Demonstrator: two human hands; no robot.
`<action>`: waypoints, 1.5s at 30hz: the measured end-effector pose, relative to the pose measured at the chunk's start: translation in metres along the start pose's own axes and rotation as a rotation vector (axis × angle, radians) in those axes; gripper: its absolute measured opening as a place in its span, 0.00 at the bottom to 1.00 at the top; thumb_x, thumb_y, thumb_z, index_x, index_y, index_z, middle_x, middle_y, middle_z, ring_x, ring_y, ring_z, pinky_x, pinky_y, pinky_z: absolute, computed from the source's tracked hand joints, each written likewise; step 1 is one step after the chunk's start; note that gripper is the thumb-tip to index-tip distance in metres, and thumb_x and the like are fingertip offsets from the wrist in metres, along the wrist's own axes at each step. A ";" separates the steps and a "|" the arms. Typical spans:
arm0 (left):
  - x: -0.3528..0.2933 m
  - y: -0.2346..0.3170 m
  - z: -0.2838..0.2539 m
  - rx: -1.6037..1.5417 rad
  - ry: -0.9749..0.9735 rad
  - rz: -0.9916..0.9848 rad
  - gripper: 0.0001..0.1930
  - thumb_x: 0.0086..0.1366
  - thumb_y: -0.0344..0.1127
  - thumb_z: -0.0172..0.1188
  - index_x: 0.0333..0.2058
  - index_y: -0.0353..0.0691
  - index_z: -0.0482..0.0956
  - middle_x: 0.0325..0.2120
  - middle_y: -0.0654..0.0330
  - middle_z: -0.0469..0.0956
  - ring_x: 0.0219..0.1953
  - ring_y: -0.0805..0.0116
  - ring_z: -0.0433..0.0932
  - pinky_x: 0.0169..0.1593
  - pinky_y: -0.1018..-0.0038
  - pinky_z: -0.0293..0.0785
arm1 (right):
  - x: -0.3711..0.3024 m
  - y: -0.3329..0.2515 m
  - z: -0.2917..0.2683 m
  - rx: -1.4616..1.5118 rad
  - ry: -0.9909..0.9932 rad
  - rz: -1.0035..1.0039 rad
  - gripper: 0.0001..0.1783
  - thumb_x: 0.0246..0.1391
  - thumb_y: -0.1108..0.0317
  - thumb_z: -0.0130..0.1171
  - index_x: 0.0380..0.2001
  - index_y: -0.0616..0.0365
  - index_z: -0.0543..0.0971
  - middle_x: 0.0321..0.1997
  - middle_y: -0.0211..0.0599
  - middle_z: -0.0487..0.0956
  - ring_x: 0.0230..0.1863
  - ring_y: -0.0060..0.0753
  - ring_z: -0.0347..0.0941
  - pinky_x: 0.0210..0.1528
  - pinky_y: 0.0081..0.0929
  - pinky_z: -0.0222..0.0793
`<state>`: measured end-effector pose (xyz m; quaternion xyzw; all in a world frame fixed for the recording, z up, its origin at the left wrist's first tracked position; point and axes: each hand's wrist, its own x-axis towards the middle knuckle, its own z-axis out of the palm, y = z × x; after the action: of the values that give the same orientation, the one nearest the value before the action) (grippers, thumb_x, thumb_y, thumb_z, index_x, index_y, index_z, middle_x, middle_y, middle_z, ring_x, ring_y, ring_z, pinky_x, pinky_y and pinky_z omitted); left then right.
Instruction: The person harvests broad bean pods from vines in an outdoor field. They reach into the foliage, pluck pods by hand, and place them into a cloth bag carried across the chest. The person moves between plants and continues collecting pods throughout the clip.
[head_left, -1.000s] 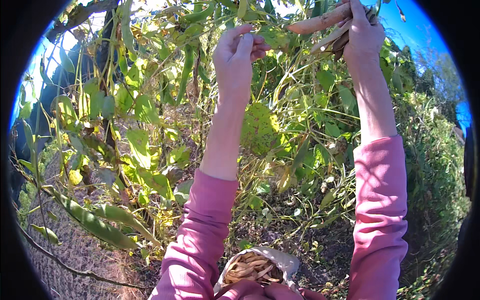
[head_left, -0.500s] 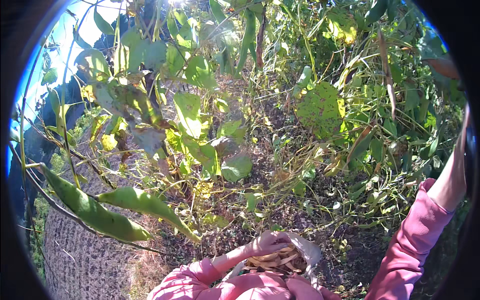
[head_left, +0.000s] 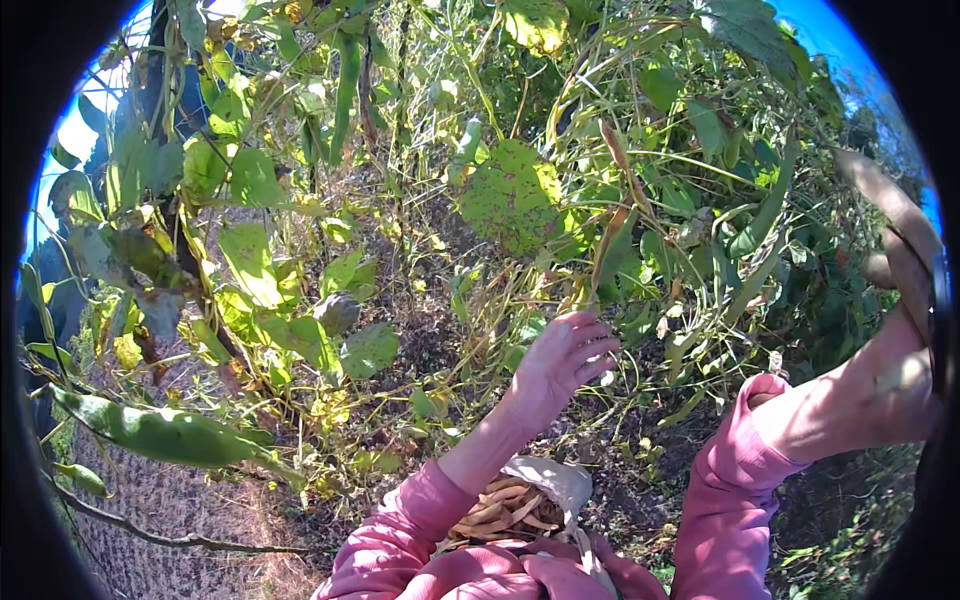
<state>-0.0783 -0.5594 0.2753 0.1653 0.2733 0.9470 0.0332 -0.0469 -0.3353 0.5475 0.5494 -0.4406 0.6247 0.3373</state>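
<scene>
My left hand (head_left: 560, 372) is raised among the vines, fingers apart and holding nothing. Just above its fingertips hangs a dry brown bean pod (head_left: 611, 240); I cannot tell if they touch. At the far right rim my right hand (head_left: 893, 372), partly cut off and blurred, is closed on dry bean pods (head_left: 888, 192) that stick up from it. Against my front hangs a pale cloth bag (head_left: 560, 482), its mouth open, filled with dry tan bean pods (head_left: 508, 508). Another dry pod (head_left: 616, 145) hangs higher up.
Bean vines with green and yellowing leaves (head_left: 510, 200) spread across the view. A big green pod (head_left: 160, 430) hangs close at the left, above a bare branch (head_left: 190, 541). Tilled soil (head_left: 180, 510) lies below at the lower left.
My left hand has left the bag's mouth and risen to the hanging pod. My right forearm has come lower and inward, bringing dry pods into sight. The view has turned right.
</scene>
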 end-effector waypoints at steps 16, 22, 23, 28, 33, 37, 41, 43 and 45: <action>0.147 0.093 0.104 1.329 0.445 0.962 0.27 0.47 0.32 0.71 0.46 0.36 0.72 0.14 0.63 0.71 0.17 0.72 0.70 0.26 0.74 0.69 | -0.287 0.034 0.018 0.277 0.657 1.215 0.08 0.64 0.64 0.51 0.32 0.55 0.70 0.23 0.32 0.72 0.21 0.24 0.70 0.23 0.24 0.70; 0.153 0.102 0.096 1.182 0.472 0.747 0.28 0.52 0.41 0.72 0.47 0.34 0.72 0.26 0.62 0.74 0.22 0.75 0.73 0.24 0.78 0.69 | -0.319 0.022 -0.002 0.306 0.875 1.284 0.07 0.63 0.64 0.52 0.35 0.55 0.72 0.24 0.29 0.72 0.22 0.23 0.70 0.23 0.24 0.71; 0.153 0.102 0.094 1.097 0.393 0.667 0.28 0.54 0.44 0.71 0.47 0.34 0.72 0.29 0.62 0.74 0.21 0.79 0.72 0.20 0.82 0.66 | -0.323 0.021 -0.004 0.360 0.865 1.250 0.07 0.64 0.64 0.52 0.35 0.55 0.72 0.24 0.30 0.72 0.22 0.23 0.70 0.23 0.25 0.71; 0.167 0.097 0.087 0.873 0.216 0.296 0.15 0.61 0.44 0.64 0.39 0.38 0.76 0.31 0.60 0.79 0.19 0.78 0.74 0.21 0.83 0.68 | -0.329 0.013 -0.007 0.174 0.875 1.506 0.08 0.64 0.64 0.52 0.37 0.58 0.73 0.27 0.31 0.75 0.23 0.23 0.72 0.24 0.25 0.70; 0.162 0.094 0.081 0.967 0.200 0.400 0.14 0.63 0.42 0.63 0.37 0.36 0.76 0.23 0.63 0.78 0.19 0.77 0.74 0.23 0.83 0.69 | -0.294 0.045 -0.010 0.445 0.944 1.302 0.06 0.62 0.65 0.55 0.34 0.54 0.74 0.20 0.26 0.71 0.21 0.24 0.70 0.23 0.23 0.70; 0.158 0.098 0.077 0.906 0.114 0.397 0.07 0.58 0.29 0.64 0.32 0.37 0.74 0.22 0.65 0.74 0.17 0.82 0.67 0.20 0.85 0.60 | -0.261 0.081 -0.001 0.690 0.711 1.181 0.04 0.59 0.68 0.57 0.37 0.53 0.75 0.17 0.23 0.64 0.17 0.21 0.60 0.22 0.23 0.60; 0.153 0.100 0.075 0.749 0.066 0.397 0.07 0.57 0.22 0.60 0.30 0.38 0.71 0.30 0.61 0.75 0.17 0.83 0.62 0.20 0.87 0.56 | -0.228 0.136 0.015 0.669 0.725 1.176 0.16 0.60 0.62 0.56 0.47 0.61 0.74 0.17 0.22 0.62 0.18 0.20 0.60 0.26 0.25 0.61; 0.150 0.100 0.074 0.670 0.041 0.382 0.09 0.55 0.23 0.61 0.36 0.32 0.74 0.24 0.64 0.72 0.18 0.84 0.64 0.20 0.87 0.57 | -0.216 0.160 0.021 0.704 0.844 1.007 0.17 0.59 0.61 0.58 0.47 0.60 0.73 0.23 0.25 0.67 0.22 0.21 0.64 0.30 0.26 0.65; 0.149 0.100 0.073 0.612 -0.005 0.370 0.10 0.57 0.19 0.59 0.29 0.43 0.69 0.39 0.56 0.76 0.16 0.85 0.60 0.19 0.87 0.55 | -0.208 0.180 0.025 0.751 0.799 0.825 0.19 0.56 0.62 0.61 0.47 0.59 0.72 0.28 0.27 0.71 0.26 0.23 0.67 0.34 0.29 0.70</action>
<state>-0.1914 -0.5847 0.4302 0.2165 0.5096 0.8109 -0.1894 -0.1646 -0.4147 0.3110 0.1440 -0.2093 0.9672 -0.0049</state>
